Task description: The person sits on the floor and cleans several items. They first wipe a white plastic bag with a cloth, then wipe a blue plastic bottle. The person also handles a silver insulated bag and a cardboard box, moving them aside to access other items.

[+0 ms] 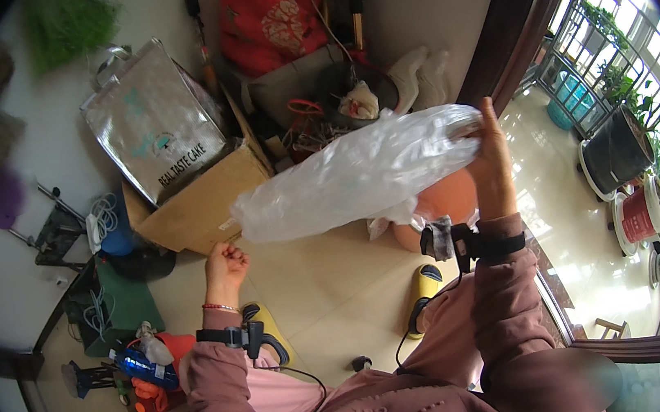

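Note:
A translucent plastic bag (333,184) is stretched out and puffed up across the space in front of me. My right hand (489,155) is at its right end, thumb upward, with the other fingers partly hidden by the crumpled film. Just below the bag's left end is my left hand (227,268), its fingers curled in with nothing visible in them. A small gap seems to separate that hand from the film. Behind the bag's lower edge, an orange rounded object (447,201) is partly covered.
A cardboard box (206,202) with a silver insulated bag (153,122) stands ahead on the left. Behind is a red bag (271,25). A dark door frame (508,23) and potted plants (616,149) are at right. Bottles and a green box (126,305) lie left.

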Motion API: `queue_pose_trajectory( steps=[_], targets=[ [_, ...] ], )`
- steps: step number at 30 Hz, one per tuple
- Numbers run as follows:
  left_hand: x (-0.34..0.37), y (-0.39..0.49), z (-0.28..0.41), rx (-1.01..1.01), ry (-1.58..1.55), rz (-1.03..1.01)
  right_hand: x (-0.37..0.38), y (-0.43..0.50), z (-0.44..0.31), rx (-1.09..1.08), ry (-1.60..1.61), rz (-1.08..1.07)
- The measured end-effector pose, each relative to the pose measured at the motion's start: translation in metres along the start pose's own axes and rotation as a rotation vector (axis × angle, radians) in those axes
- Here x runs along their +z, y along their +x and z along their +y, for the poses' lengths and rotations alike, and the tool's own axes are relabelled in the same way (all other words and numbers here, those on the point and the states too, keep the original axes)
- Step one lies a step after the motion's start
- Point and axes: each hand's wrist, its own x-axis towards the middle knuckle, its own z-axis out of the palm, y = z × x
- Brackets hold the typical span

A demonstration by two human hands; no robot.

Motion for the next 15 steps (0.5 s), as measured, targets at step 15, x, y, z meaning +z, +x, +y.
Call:
queue_pose_trajectory(
  steps=[15],
  targets=[
    [0.134,-0.043,-0.013,0.279,0.331,-0.082,0.015,0.0,0.026,0.113,0.046,0.03]
  ],
)
